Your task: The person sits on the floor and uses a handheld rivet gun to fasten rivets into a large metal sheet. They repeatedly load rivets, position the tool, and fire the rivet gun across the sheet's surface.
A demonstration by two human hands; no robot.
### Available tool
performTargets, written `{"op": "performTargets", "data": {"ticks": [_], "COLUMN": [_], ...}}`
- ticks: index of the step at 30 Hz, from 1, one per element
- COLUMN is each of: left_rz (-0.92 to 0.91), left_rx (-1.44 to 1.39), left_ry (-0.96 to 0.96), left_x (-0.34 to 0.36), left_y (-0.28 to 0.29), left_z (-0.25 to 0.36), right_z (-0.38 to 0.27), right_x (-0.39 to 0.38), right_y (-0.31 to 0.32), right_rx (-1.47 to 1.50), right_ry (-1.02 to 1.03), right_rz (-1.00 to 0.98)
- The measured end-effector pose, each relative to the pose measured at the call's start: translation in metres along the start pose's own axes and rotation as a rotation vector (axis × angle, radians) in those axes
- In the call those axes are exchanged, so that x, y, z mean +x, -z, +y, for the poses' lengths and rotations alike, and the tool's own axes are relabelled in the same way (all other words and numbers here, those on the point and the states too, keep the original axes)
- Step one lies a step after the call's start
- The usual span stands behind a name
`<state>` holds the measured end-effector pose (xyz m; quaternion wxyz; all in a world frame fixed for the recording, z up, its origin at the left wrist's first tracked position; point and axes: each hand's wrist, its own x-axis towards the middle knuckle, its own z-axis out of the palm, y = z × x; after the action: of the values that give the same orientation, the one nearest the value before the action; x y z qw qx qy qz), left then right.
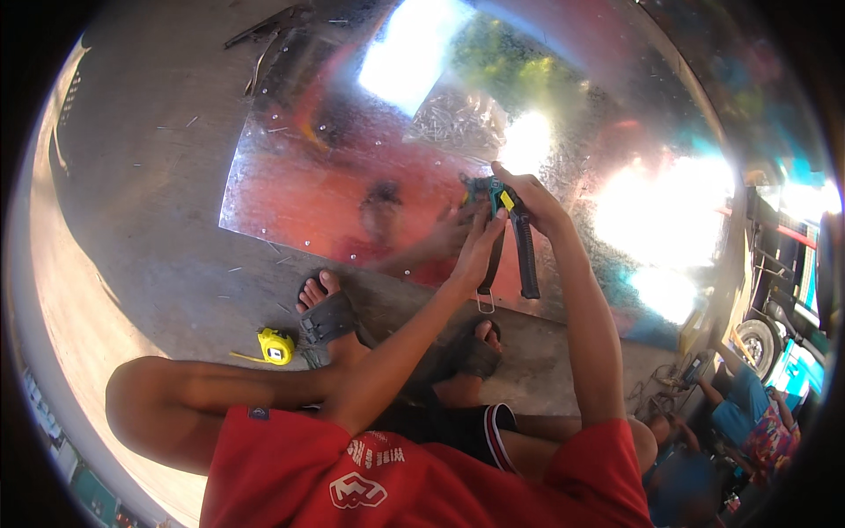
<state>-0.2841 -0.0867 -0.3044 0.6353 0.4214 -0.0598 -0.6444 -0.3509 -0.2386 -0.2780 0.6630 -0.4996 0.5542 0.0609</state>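
Note:
My left hand [480, 242] and my right hand [537, 198] both grip a teal and black hand riveter [525, 260] with a yellow patch, its black handles pointing down toward me and a wire loop at one end. My left fingers wrap its near side; my right hand is round its head from the right. The riveter is held over a shiny metal sheet [299, 207] that is dotted with rivets and mirrors my body. On the sheet, just beyond my hands, sits a clear bag of small metal pieces [453, 119].
A yellow tape measure [276, 347] lies on the concrete floor beside my sandalled left foot [327, 317]. Dark tools [255, 31] lie off the sheet's top left corner. At the right, people [748, 418] sit or crouch near a vehicle wheel [755, 345] and other gear.

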Motion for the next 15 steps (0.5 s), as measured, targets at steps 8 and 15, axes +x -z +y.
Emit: {"op": "performTargets", "data": {"ticks": [8, 15], "left_rz": [-0.06, 0.12], "left_rx": [0.11, -0.004], "left_ry": [0.344, 0.347], "left_x": [-0.031, -0.033], "left_y": [0.03, 0.032], "left_z": [-0.029, -0.035], "right_z": [-0.024, -0.002], "right_x": [-0.052, -0.096], "right_y": [-0.037, -0.065], "right_rx": [-0.178, 0.262], "right_ry": [-0.049, -0.25], "right_rz": [0.465, 0.296]}}
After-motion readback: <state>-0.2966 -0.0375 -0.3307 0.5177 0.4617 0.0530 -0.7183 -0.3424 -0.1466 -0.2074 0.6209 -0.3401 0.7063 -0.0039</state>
